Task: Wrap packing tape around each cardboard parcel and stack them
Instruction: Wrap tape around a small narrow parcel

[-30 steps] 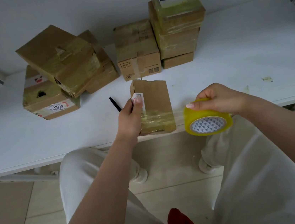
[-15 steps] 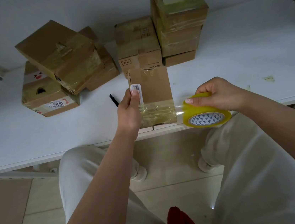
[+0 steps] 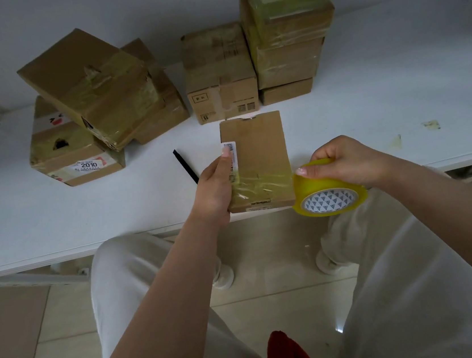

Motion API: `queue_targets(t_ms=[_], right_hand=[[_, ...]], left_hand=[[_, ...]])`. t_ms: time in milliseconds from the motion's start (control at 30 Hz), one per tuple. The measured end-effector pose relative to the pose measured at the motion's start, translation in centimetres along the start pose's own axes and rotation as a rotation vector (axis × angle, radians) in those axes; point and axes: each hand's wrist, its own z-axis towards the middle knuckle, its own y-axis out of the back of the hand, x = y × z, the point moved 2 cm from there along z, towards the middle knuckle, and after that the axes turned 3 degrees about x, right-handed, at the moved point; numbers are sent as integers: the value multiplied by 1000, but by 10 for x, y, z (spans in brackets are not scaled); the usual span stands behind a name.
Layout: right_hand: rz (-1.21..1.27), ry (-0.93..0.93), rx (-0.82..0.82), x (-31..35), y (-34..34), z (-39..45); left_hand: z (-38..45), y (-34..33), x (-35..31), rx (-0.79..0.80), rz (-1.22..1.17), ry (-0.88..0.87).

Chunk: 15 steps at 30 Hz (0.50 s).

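While left hand (image 3: 215,186) steadies parcel (image 3: 258,152), right hand (image 3: 345,162) grips tape roll (image 3: 329,189)

Counter (image 3: 394,76): white. Parcels: brown cardboard; near parcel (image 3: 256,152) with glossy yellowish tape band and white barcode label (image 3: 230,149). Tape roll (image 3: 329,194): translucent yellow, core printed in grey-and-white triangles. Far-left box (image 3: 73,157): white label, black "2010". Black strip (image 3: 186,170). Floor (image 3: 269,264): beige tile.

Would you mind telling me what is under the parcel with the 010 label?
The parcel with the 010 label tops a stack: a taped box beneath it, then a flatter box on the table. Their contents stay hidden.
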Motion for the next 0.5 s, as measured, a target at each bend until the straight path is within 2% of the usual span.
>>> queue_targets(t_ms=[167, 267, 400, 500], right_hand=[[10, -60, 99, -9, -2, -1], [-39, -74, 95, -17, -2, -1], [-345, -50, 0, -11, -1, 5], [-357, -49, 22, -2, 2, 7]], left_hand=[[9, 0, 10, 135, 160, 52], [11, 7, 10, 134, 63, 60], [13, 11, 6, 147, -11, 36], [17, 11, 6, 125, -42, 55]])
